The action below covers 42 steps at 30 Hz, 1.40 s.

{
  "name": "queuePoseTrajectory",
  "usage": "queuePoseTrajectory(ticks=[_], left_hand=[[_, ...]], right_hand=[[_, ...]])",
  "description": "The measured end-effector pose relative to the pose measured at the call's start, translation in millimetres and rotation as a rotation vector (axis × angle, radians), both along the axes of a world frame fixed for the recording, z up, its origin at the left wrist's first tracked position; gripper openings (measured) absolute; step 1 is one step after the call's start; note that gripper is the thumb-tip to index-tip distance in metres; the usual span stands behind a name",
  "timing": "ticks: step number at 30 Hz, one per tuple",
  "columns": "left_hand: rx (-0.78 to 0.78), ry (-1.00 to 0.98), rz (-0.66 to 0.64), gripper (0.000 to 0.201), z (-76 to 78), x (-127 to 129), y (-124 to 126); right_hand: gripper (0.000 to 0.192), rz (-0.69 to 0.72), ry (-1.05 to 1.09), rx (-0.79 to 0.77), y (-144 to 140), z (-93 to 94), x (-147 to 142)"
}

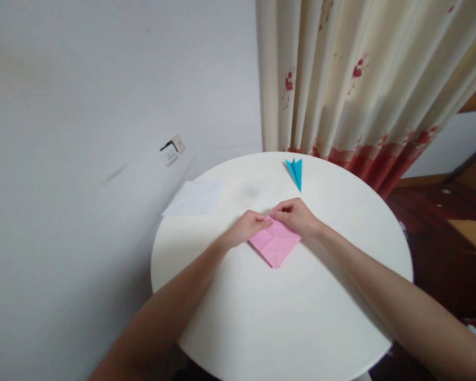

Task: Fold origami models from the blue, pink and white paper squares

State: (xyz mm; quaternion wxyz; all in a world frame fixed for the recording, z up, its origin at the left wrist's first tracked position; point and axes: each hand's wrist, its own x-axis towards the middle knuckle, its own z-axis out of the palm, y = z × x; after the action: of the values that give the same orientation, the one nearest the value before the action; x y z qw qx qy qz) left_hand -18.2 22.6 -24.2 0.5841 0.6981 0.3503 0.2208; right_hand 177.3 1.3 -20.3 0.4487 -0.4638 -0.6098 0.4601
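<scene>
Currently a pink paper [275, 244], creased and lying as a diamond on a round white table [285, 323], is pressed at its far corner by both hands. The left hand [249, 226] is laid on the paper's upper left edge with its fingers curled low, and the right hand [295, 216] is closed in a narrow pinch over the top corner, just beside the left fingertips. Whether a flap is lifted between the right fingers cannot be told, since the corner is hidden under them. The near point of the paper is left free, toward the person's body.

Several slips may be feared. With only the far corner held down, the sheet could be turned or slid on the smooth tabletop if the hands press unevenly, and a crease would then be set off its line. If too much force is put into the pinch, the thin corner could be crumpled or torn. An earlier crease might also be followed by mistake, as many fold lines are seen across the sheet.

Beyond the right hand a blue folded paper [295, 170] lies well apart; to the far left of the left hand a white sheet [195, 198] overhangs the table edge and could be knocked off by a sweeping forearm.
</scene>
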Motion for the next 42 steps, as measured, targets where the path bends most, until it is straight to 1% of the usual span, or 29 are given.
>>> queuePoseTrajectory(ticks=[3, 6, 8, 13, 15, 18, 21, 29, 36, 42], left_hand=[[0.011, 0.008, 0.002, 0.049, -0.2, 0.5, 0.1], [0.054, 0.02, 0.019, 0.051, 0.2, 1.2, -0.3], [0.1, 0.026, 0.051, 0.053, 1.3, 2.2, -1.0], [0.181, 0.006, 0.124, 0.056, 8.6, 4.8, -1.7], [0.171, -0.043, 0.148, 0.052, 12.1, 4.5, -1.1], [0.137, -0.124, 0.167, 0.036, 15.3, 2.4, -0.2], [0.113, -0.175, 0.161, 0.031, 15.7, 0.3, -0.3], [0.068, -0.224, 0.111, 0.03, 12.2, -1.6, 0.0], [0.064, -0.24, 0.107, 0.029, 9.5, -2.7, 1.3], [0.045, -0.227, 0.099, 0.029, 10.5, -2.9, 0.8]], right_hand=[[0.029, -0.002, -0.006, 0.022, 1.8, -2.6, 0.2], [0.028, 0.042, 0.006, 0.032, 3.0, -2.3, 2.9], [0.028, 0.076, 0.011, 0.025, 3.3, -1.1, 5.1], [0.033, 0.073, 0.008, -0.005, 2.4, 0.3, 7.2], [0.034, 0.092, 0.019, -0.009, 1.6, 0.2, 6.7], [0.033, 0.119, 0.037, -0.016, 0.3, 0.2, 5.4], [0.033, 0.134, 0.046, -0.023, -0.9, 1.0, 4.6], [0.033, 0.149, 0.042, -0.03, -3.3, 3.7, 5.0], [0.036, 0.158, 0.044, -0.031, -4.1, 4.5, 5.4], [0.039, 0.181, 0.04, -0.028, -3.5, 1.2, 6.2]])
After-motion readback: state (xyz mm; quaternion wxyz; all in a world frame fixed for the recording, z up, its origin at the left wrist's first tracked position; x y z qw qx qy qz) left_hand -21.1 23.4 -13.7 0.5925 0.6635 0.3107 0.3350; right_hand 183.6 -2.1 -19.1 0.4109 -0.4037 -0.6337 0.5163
